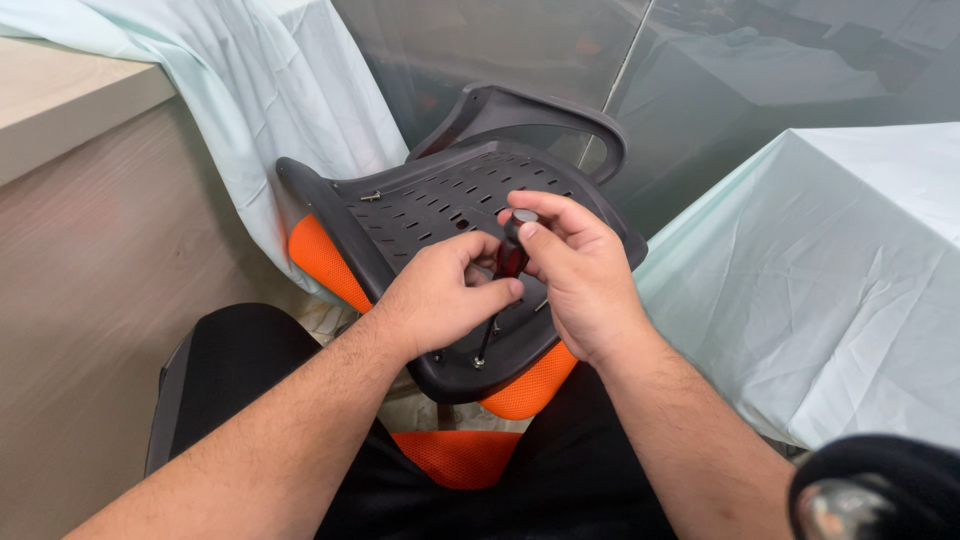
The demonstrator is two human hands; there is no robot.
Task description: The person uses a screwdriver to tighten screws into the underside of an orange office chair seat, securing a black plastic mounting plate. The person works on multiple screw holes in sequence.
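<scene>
Head view, looking down at lap. Chair back (pixel 420 215), dark grey slotted plastic shell with orange mesh (pixel 320 258) at the edges, propped on the knees, inner face up, top rim tilted away toward a glass wall (pixel 500 50).

Screwdriver (pixel 500 290) held upright-ish over the shell's near rim. Long axis steep, leaning slightly: handle cap up and to the right, tip down and to the left, seated at a screw (pixel 478 362) close to the near edge. Thin dark shaft visible between handle and screw; red-and-black handle mostly hidden by fingers.

Left hand (pixel 440 295): curled, thumb and fingertips pinching the lower handle where it meets the shaft. Right hand (pixel 575 270): curled round the upper handle, thumb (pixel 525 222) and forefinger on the cap. Both closed on the tool, neither spread.

Judgement on doing this step well: keep shaft in line with the screw axis, square to the shell surface at that spot; press down through the cap with the right hand, guide low with the left so the tip does not cam out. Shell only resting on knees, so likely to rock; steadying with forearms advisable.

A second screw (pixel 370 197) standing out near the far left of the shell. Pale green cloth (pixel 800 300) draped on a table at right and over the ledge at left. Black rounded object (pixel 880 490) at bottom right, kind unclear.
</scene>
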